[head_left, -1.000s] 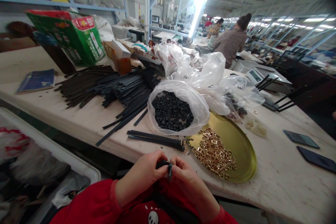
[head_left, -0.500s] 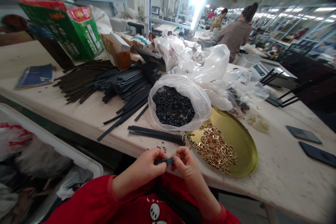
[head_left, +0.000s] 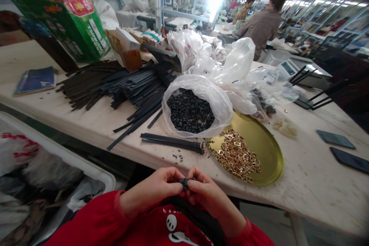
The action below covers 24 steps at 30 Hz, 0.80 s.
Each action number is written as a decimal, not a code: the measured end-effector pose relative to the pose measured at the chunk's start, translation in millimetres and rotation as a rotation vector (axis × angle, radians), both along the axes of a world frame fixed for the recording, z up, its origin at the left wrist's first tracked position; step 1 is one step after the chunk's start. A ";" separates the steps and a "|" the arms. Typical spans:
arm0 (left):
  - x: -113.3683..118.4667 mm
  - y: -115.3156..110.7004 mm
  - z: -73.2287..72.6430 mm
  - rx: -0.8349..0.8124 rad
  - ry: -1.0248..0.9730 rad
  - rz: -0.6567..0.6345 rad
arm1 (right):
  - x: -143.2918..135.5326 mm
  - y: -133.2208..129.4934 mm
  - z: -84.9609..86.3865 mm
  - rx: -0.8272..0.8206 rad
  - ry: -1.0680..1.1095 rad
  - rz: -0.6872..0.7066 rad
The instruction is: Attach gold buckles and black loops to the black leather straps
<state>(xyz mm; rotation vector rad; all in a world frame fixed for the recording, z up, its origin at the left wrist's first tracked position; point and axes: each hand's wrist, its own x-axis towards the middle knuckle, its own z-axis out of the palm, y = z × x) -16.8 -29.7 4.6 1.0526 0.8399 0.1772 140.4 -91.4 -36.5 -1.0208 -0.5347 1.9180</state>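
Observation:
My left hand (head_left: 164, 183) and my right hand (head_left: 203, 187) meet in front of my body, just off the table's front edge. Between their pinched fingertips is a dark strap (head_left: 184, 183) with what looks like a loop on it; the fingers cover much of it. A few finished-looking black straps (head_left: 170, 142) with gold buckles at one end lie beyond my hands. Behind them an opened white plastic bag (head_left: 225, 109) holds many small black loops (head_left: 190, 111). Small gold buckles (head_left: 236, 155) are heaped on a round gold tray (head_left: 272, 161) to the right.
Black strips (head_left: 138, 86) and brown strips (head_left: 89, 84) fan out at the left. Behind stand a green box (head_left: 75, 30) and a digital scale (head_left: 291, 69). Two phones (head_left: 336, 138) lie at the right. A white bin (head_left: 106, 178) sits below left. A person (head_left: 259, 30) is farther back.
My hands have drawn closer together around the strap, and less of it shows between my fingers. The camera view has shifted slightly, so the table sits a little higher.

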 end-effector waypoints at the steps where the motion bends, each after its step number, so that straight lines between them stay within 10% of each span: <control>1: -0.9 -1.5 -0.5 0.001 0.020 -0.011 | 0.6 -1.2 1.1 -0.006 -0.024 0.010; 9: -10.8 -15.9 -3.3 0.215 0.164 -0.154 | 1.2 -19.4 6.6 0.111 -0.486 0.079; 17: -14.3 -38.1 2.9 0.218 0.077 -0.081 | -9.3 -40.1 -3.0 0.094 -0.183 -0.049; 24: -23.7 -65.1 -25.1 0.297 0.002 -0.096 | -26.2 -75.4 -0.3 0.114 -0.084 -0.148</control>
